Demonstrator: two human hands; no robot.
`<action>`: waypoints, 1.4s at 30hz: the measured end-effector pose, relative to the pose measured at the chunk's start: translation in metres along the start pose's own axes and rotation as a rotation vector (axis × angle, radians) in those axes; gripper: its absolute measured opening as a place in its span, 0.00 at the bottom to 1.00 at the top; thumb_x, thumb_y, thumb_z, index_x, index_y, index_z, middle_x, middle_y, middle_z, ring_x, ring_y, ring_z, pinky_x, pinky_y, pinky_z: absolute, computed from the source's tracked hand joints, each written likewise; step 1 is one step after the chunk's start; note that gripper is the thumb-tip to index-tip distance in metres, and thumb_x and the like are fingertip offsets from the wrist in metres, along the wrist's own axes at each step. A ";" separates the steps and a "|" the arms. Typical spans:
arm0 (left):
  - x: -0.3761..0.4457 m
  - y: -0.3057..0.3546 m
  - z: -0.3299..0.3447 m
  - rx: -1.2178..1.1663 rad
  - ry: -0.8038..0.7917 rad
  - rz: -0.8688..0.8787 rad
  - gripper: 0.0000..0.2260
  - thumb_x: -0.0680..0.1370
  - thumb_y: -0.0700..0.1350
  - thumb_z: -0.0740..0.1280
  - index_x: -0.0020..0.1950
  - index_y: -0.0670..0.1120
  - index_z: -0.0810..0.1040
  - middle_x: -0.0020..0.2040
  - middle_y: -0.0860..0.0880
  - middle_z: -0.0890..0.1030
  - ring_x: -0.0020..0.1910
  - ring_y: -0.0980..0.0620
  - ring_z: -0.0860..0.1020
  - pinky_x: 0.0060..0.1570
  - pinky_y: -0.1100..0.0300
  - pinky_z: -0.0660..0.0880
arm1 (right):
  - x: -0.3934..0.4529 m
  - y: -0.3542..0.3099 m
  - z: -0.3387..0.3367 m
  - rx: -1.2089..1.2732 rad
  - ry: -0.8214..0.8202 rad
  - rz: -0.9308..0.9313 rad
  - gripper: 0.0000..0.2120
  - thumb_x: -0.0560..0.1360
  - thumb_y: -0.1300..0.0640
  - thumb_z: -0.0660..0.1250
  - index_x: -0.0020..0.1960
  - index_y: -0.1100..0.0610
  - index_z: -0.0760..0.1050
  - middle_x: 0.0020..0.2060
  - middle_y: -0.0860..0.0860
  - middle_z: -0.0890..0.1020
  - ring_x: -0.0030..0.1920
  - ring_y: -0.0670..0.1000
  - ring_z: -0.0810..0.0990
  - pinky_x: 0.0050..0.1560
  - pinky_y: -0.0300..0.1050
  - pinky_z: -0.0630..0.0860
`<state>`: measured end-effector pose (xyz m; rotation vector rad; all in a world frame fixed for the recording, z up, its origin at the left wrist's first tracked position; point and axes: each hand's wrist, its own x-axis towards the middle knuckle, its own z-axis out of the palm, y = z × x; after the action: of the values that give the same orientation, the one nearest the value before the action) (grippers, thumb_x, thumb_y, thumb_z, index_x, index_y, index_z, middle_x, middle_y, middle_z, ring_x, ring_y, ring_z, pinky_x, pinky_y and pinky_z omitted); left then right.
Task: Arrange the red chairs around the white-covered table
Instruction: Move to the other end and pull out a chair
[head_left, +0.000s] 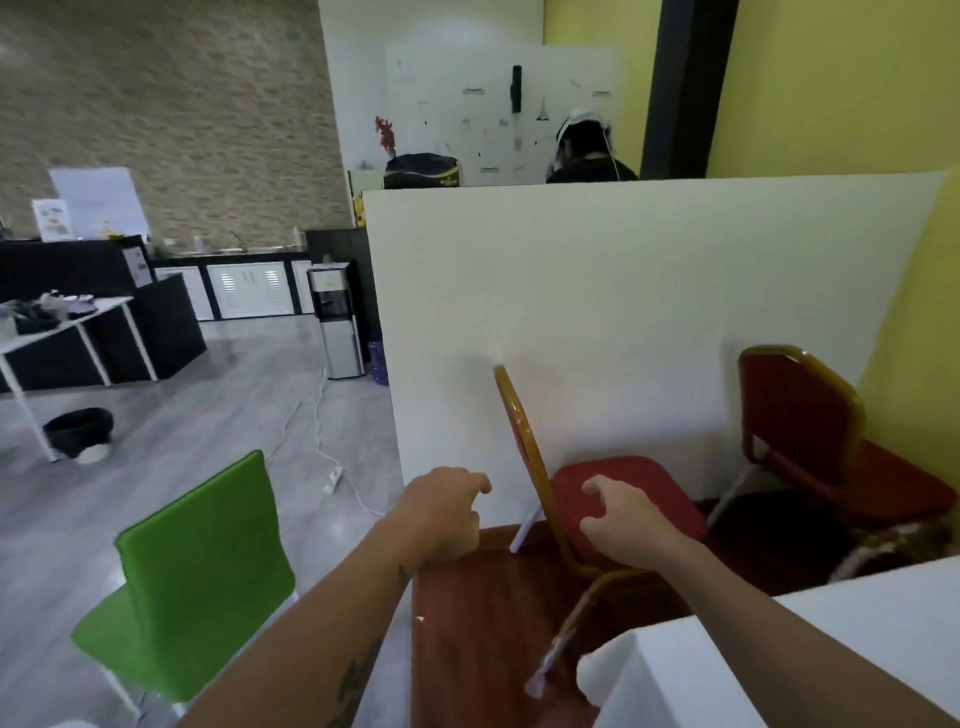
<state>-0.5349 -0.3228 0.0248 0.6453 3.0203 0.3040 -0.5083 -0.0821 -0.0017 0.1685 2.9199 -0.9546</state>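
Observation:
A red chair with a gold frame (628, 493) stands side-on in front of me against a white partition, its backrest edge toward me. My left hand (447, 512) hovers just left of the backrest, fingers apart, touching nothing. My right hand (623, 519) is spread over the red seat, empty. A second red chair (800, 426) stands further right by the yellow wall. The white-covered table (810, 649) fills the lower right corner.
A green chair (202, 582) stands at my lower left on the grey floor. A white partition (623, 312) blocks the way ahead; a person sits behind it. A power strip and cable (332, 478) lie on the floor. A water dispenser (337, 317) and a white table (67, 322) stand further left.

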 end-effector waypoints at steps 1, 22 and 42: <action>0.018 -0.012 -0.003 0.026 0.003 0.027 0.22 0.80 0.44 0.64 0.75 0.51 0.69 0.72 0.48 0.74 0.69 0.46 0.72 0.65 0.52 0.71 | 0.016 -0.005 0.000 0.005 0.010 0.012 0.25 0.78 0.54 0.67 0.74 0.55 0.70 0.69 0.55 0.76 0.64 0.56 0.76 0.63 0.52 0.75; 0.409 -0.127 0.020 0.469 0.046 0.376 0.38 0.74 0.40 0.70 0.81 0.50 0.57 0.82 0.43 0.55 0.79 0.41 0.55 0.76 0.44 0.57 | 0.347 -0.018 0.044 0.045 -0.114 0.246 0.29 0.77 0.50 0.66 0.76 0.54 0.64 0.69 0.57 0.72 0.68 0.59 0.73 0.63 0.54 0.76; 0.641 -0.131 0.071 0.555 -0.457 0.898 0.12 0.68 0.53 0.68 0.50 0.53 0.80 0.45 0.51 0.81 0.45 0.47 0.80 0.43 0.56 0.75 | 0.477 -0.019 0.082 -0.069 -0.030 0.515 0.22 0.72 0.55 0.67 0.66 0.47 0.76 0.55 0.55 0.84 0.55 0.61 0.82 0.55 0.55 0.80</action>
<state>-1.1667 -0.1658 -0.0687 1.7834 2.1787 -0.6107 -0.9814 -0.1057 -0.1026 0.8400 2.6577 -0.7561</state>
